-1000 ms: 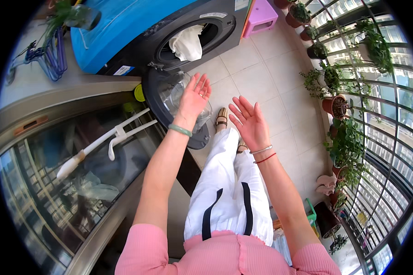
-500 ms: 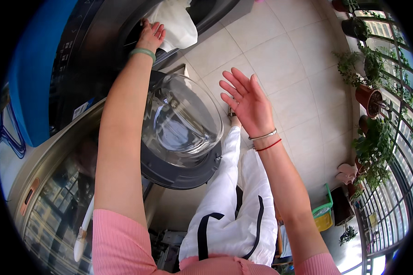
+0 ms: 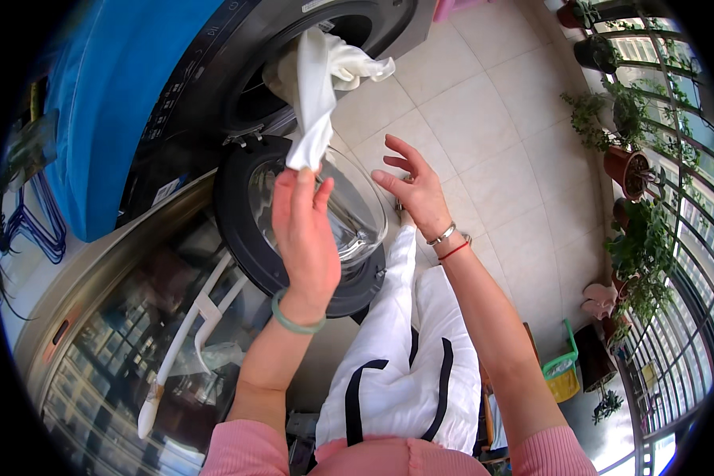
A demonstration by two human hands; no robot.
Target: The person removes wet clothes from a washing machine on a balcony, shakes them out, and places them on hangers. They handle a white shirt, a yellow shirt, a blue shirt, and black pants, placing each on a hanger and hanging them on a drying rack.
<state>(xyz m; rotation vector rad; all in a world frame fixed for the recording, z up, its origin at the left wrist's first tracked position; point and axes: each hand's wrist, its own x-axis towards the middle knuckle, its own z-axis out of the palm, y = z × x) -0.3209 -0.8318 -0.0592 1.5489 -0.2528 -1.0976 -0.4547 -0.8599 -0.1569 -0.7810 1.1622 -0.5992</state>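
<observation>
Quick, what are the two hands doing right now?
Left hand: closed on the white cloth hanging out of the washing machine drum.
Right hand: open, fingers spread, holding nothing.

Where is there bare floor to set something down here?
Bare tiled floor lies between the washer door and the potted plants. It is crowded at the drum opening, where the left hand grips a white cloth.
</observation>
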